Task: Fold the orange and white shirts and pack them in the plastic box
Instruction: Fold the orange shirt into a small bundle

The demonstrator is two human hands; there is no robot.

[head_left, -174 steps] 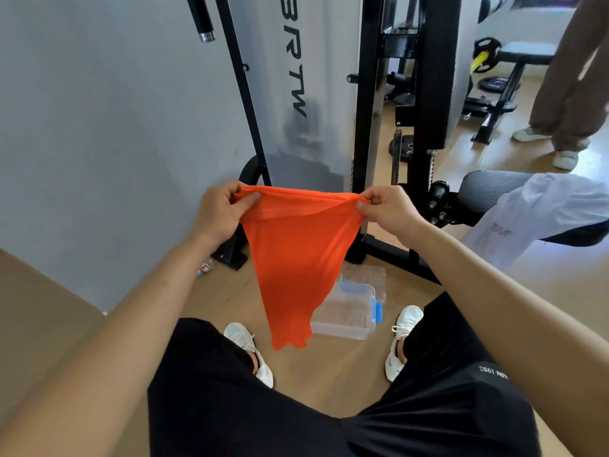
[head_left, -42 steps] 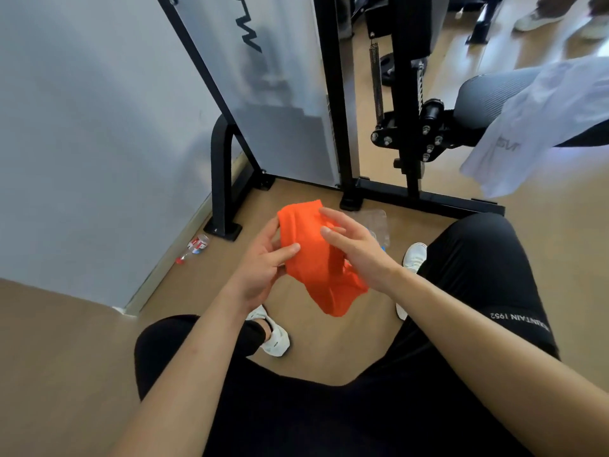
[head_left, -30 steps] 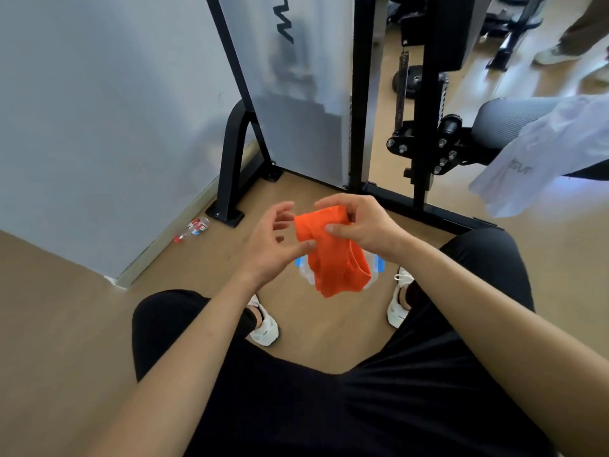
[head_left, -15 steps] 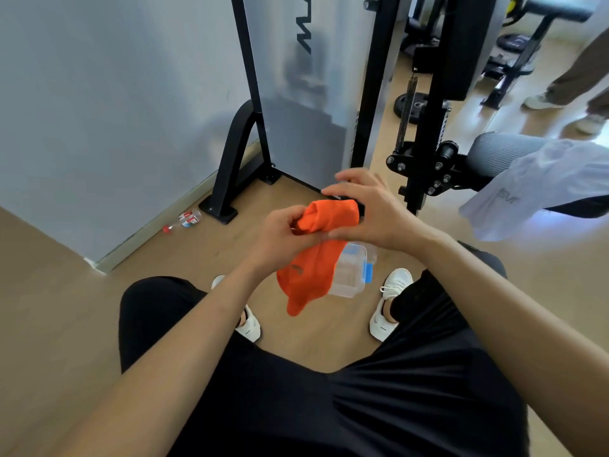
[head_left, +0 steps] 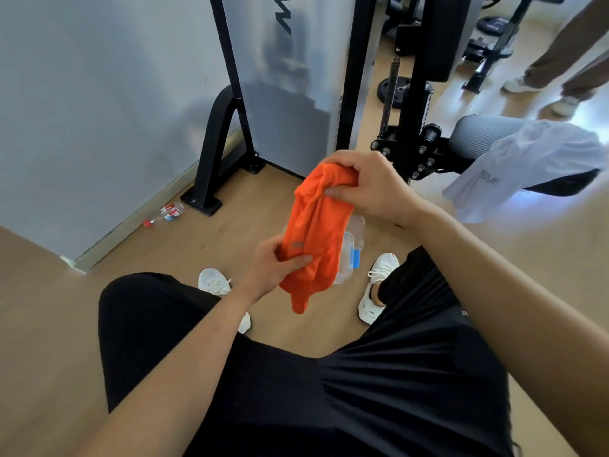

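We see the limp, light orange fabric shirt [head_left: 314,232] bunched above the clear plastic box [head_left: 352,245], right hand [head_left: 365,188] gripping its top, left hand [head_left: 275,263] pinching its lower fold; best held by folded edges.

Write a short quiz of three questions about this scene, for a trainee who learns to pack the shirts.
1. Fill the gap: the plastic box stands on the floor between the person's white ___.
2. The left hand pinches the orange shirt low down. What grips its top? A) the right hand B) nothing C) a hook on the wall
3. True or false: the white shirt is already in the plastic box.

Key
1. shoes
2. A
3. False: it hangs over the grey pad.
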